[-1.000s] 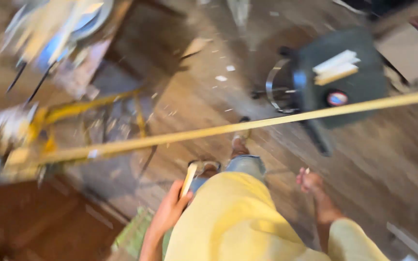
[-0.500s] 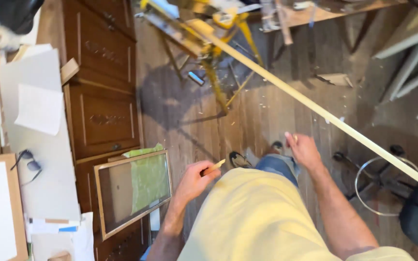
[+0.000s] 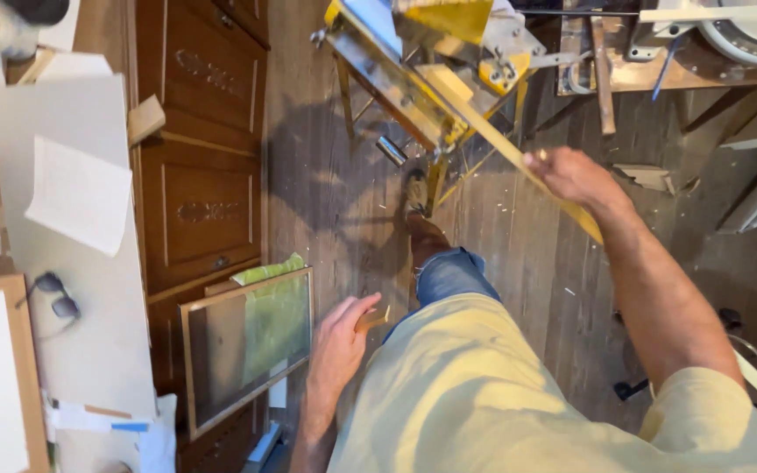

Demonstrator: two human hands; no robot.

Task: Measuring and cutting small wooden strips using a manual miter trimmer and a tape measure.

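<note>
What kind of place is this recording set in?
Probably a woodworking or framing workshop: a yellow saw on a stand, a long wood strip in the right hand, and a wooden frame leaning on drawers.

Dark plank floor (image 3: 335,201) strewn with chips, brown wooden drawer cabinet (image 3: 199,175), pale worktop (image 3: 89,289) at left

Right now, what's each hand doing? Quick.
Left hand: closed on a small wooden piece, down by the hip.
Right hand: closed on the long wooden strip, which runs up onto the yellow saw stand.
</note>
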